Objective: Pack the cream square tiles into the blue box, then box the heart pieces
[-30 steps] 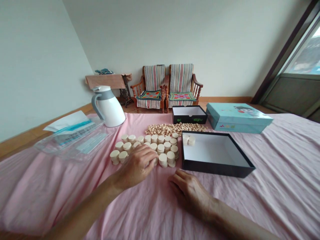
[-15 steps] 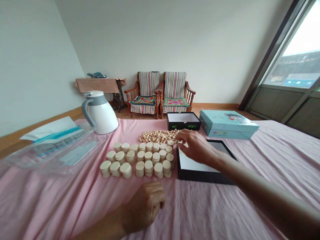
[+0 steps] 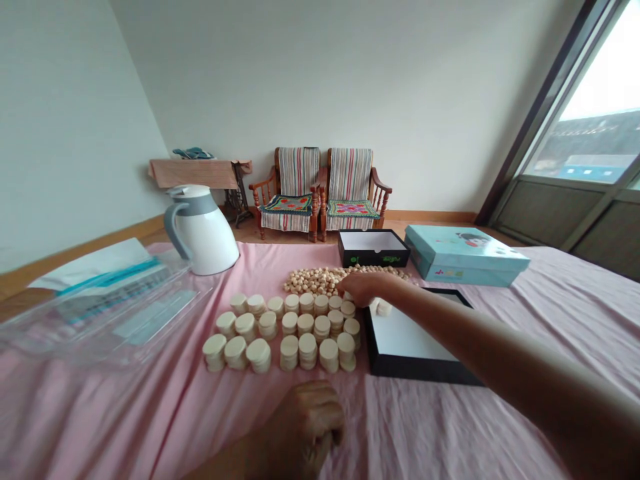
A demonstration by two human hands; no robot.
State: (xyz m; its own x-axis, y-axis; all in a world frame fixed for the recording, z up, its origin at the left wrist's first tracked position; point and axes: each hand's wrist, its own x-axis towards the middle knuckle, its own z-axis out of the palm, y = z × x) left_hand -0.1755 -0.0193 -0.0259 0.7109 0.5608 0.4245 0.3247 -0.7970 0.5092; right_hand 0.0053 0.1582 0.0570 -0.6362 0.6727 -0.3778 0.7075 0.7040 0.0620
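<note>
Round pale wooden discs (image 3: 307,347) stand in several short stacks, in rows on the pink cloth. Behind them lies a heap of small wooden beads (image 3: 313,280). My right hand (image 3: 363,287) reaches to the back right corner of the stacks, at the edge of the beads. Its fingers point down and are drawn together, and their tips are partly hidden, so what they hold cannot be made out. Beside it, a few discs (image 3: 384,307) lie in the far left corner of a black-rimmed tray (image 3: 425,369). My left hand (image 3: 315,423) rests curled on the cloth, in front of the stacks.
A smaller black box (image 3: 374,257) and a light blue box (image 3: 467,257) stand at the back. To the left are a white and grey jug (image 3: 207,233) and clear plastic packaging (image 3: 135,313). Two wooden chairs (image 3: 325,200) stand beyond the table.
My right hand has moved slightly left and down, from the tray's far corner to the back right stack. Discs in the tray now show. My left hand stays curled; the view has shifted a little.
</note>
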